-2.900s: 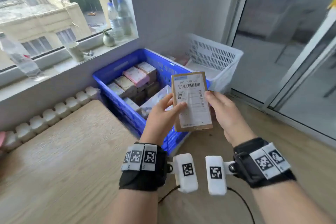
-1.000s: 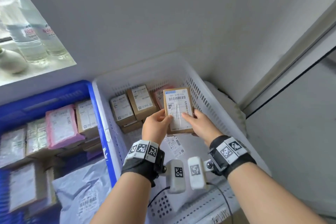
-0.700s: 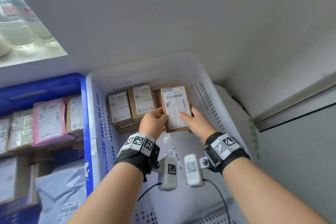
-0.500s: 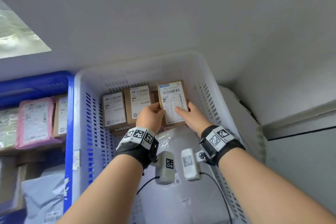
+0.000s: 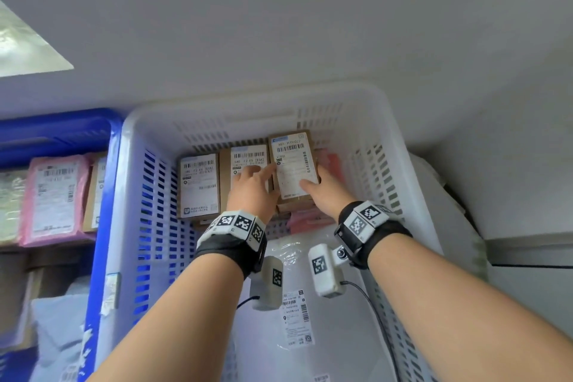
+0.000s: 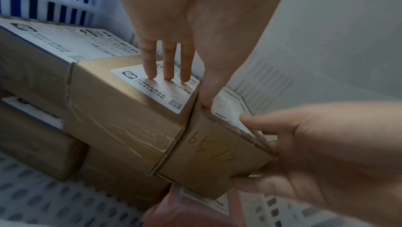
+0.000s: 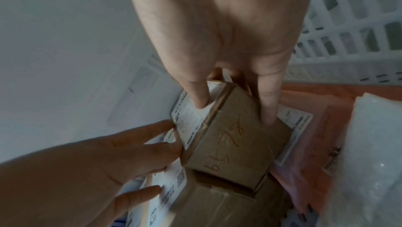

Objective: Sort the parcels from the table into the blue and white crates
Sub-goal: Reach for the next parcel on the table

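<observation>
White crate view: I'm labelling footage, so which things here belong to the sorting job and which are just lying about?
Job:
- brown parcel, gripped by right hand
- left hand, fingers on neighbouring box
- white crate
- blue crate

Lying about:
- windowsill

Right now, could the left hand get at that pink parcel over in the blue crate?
Probably yes. The pink parcel lies uncovered on top in the blue crate, left of the left hand; only the crate walls stand between, so it would have to lift over them.
</observation>
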`<act>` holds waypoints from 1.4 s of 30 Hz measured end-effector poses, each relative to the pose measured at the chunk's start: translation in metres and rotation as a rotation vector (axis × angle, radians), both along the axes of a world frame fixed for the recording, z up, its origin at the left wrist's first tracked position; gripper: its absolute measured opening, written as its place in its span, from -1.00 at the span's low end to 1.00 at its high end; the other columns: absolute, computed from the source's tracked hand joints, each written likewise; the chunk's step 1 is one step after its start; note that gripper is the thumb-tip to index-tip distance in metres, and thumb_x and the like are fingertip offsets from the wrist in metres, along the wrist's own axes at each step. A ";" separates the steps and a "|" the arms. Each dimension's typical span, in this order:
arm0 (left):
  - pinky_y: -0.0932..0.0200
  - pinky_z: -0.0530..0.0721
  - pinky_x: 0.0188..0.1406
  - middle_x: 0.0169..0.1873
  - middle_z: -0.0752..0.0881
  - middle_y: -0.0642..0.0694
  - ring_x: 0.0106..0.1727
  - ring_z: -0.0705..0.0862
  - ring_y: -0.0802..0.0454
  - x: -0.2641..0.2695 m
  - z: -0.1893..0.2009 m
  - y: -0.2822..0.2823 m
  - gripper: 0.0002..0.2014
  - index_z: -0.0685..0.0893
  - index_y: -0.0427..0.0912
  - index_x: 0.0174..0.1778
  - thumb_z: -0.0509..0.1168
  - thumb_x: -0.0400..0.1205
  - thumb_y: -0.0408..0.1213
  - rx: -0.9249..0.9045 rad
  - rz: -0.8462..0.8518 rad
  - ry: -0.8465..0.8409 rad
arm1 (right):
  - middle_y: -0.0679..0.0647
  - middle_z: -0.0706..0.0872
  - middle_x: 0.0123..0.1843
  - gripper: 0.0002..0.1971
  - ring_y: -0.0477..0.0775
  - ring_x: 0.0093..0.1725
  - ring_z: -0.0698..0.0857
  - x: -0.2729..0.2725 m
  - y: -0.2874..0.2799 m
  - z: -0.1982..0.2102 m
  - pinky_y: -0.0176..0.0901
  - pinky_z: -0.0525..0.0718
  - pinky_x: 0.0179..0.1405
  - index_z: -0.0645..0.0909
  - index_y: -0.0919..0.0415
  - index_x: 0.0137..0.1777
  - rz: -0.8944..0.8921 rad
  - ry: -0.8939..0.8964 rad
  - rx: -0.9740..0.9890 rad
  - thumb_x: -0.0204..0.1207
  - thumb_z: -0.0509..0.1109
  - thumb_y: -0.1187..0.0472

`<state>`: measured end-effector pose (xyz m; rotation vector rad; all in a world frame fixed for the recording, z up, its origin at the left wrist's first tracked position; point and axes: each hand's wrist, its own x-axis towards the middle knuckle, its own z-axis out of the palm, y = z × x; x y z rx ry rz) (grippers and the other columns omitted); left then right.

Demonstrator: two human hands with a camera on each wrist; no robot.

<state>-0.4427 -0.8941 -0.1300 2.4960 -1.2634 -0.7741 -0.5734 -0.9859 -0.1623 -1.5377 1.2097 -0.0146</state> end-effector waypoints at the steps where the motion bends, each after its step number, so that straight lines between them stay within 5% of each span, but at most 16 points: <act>1: -0.01 0.37 0.50 0.53 0.44 -0.05 0.54 0.33 -0.11 0.000 -0.001 0.000 -0.45 0.37 0.19 0.62 0.30 0.69 -0.18 -0.002 -0.037 -0.016 | -0.01 0.61 0.48 -0.54 0.09 0.44 0.59 0.001 -0.001 -0.002 0.08 0.53 0.47 0.41 0.03 0.56 0.009 0.009 -0.002 0.66 0.27 0.10; 5: -0.08 0.36 0.53 0.61 0.34 -0.04 0.60 0.23 -0.13 0.000 -0.006 0.000 -0.44 0.26 0.26 0.65 0.23 0.73 -0.10 0.047 -0.124 -0.058 | -0.03 0.57 0.48 -0.55 0.07 0.43 0.56 0.002 -0.004 -0.005 -0.12 0.48 0.34 0.36 0.06 0.59 -0.022 0.022 0.002 0.70 0.24 0.18; 11: -0.15 0.34 0.52 0.67 0.15 -0.12 0.63 0.14 -0.20 -0.017 -0.007 -0.003 -0.42 -0.01 0.31 0.70 0.08 0.78 0.02 0.165 -0.226 -0.182 | 0.01 0.64 0.44 -0.60 0.16 0.34 0.65 -0.007 -0.001 -0.014 0.10 0.61 0.35 0.41 0.02 0.53 -0.105 0.091 -0.032 0.70 0.22 0.07; 18: -0.08 0.26 0.60 0.69 0.21 -0.09 0.64 0.23 -0.16 -0.024 -0.004 -0.010 -0.28 0.14 -0.05 0.72 0.31 0.66 -0.26 0.060 -0.248 -0.141 | 0.07 0.67 0.39 -0.61 0.17 0.32 0.66 -0.013 0.001 0.003 0.11 0.62 0.34 0.50 0.13 0.47 -0.080 0.091 -0.090 0.67 0.30 0.09; 24: -0.16 -0.03 0.69 0.70 0.21 0.00 0.72 0.07 -0.09 -0.028 -0.012 -0.012 -0.36 0.12 0.00 0.72 0.21 0.73 -0.16 0.082 -0.305 -0.206 | 0.05 0.66 0.42 -0.56 0.15 0.32 0.66 -0.029 -0.004 0.001 -0.07 0.59 0.25 0.46 0.07 0.53 -0.043 0.112 -0.189 0.66 0.33 0.17; 28: -0.31 -0.14 0.68 0.72 0.09 0.03 0.74 -0.10 -0.10 -0.020 -0.021 -0.007 -0.38 0.09 0.04 0.71 0.18 0.75 -0.16 0.143 -0.298 -0.239 | 0.04 0.42 0.61 -0.34 0.13 0.37 0.61 -0.019 -0.002 -0.016 -0.23 0.50 0.21 0.18 -0.07 0.70 0.055 0.133 -0.276 0.64 0.33 0.17; 32: -0.29 -0.08 0.69 0.74 -0.02 0.03 0.74 -0.19 -0.10 -0.015 -0.025 -0.006 -0.32 0.04 0.00 0.73 0.23 0.73 -0.23 0.170 -0.330 -0.212 | -0.06 0.14 0.73 -0.25 0.15 0.42 0.57 -0.008 -0.003 -0.025 -0.08 0.56 0.35 0.03 -0.04 0.75 0.066 0.169 -0.285 0.64 0.32 0.21; 39: -0.25 -0.08 0.70 0.74 -0.14 0.01 0.74 -0.22 -0.11 -0.014 -0.019 -0.004 -0.29 -0.05 -0.04 0.75 0.19 0.74 -0.25 0.194 -0.361 -0.189 | -0.06 0.16 0.75 -0.24 0.15 0.50 0.52 -0.006 0.001 -0.024 0.03 0.54 0.43 -0.10 -0.10 0.75 0.047 0.200 -0.229 0.69 0.26 0.18; 42: -0.18 -0.10 0.71 0.74 -0.16 -0.01 0.74 -0.19 -0.12 -0.016 -0.014 0.003 -0.29 -0.05 -0.03 0.75 0.19 0.74 -0.24 0.133 -0.356 -0.187 | 0.03 0.40 0.64 -0.28 0.21 0.38 0.62 -0.006 0.003 -0.018 0.14 0.61 0.36 0.01 -0.08 0.74 0.023 0.202 -0.224 0.67 0.28 0.14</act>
